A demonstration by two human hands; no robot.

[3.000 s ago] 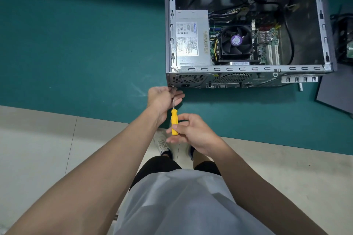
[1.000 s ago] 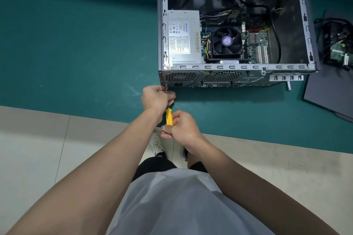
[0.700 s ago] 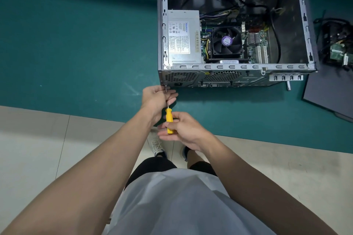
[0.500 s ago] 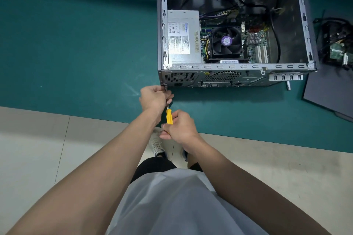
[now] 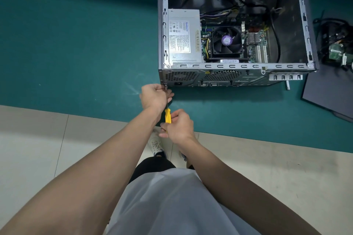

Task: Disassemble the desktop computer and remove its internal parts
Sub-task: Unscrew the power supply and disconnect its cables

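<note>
An open grey computer case (image 5: pixel 214 77) lies on its side on a green mat, its rear panel facing me. Inside sit a silver power supply (image 5: pixel 184 36), a black CPU fan (image 5: pixel 227 41) and the motherboard (image 5: pixel 256 44). My right hand (image 5: pixel 178 127) is shut on the yellow handle of a screwdriver (image 5: pixel 168 115). Its thin shaft runs up to the lower left corner of the rear panel. My left hand (image 5: pixel 154 96) is closed around the shaft near the tip, which is hidden behind my fingers.
A dark flat side panel (image 5: pixel 330 95) lies on the mat right of the case. Removed parts with a green board and black cables (image 5: pixel 336 44) rest beyond it. The green mat (image 5: pixel 76 44) ends at pale floor tiles (image 5: pixel 38 149) near my feet.
My right hand has shifted its grip around the yellow handle, as in turning it. My left hand stays at the case corner. Since three seconds ago the view moved slightly right.
</note>
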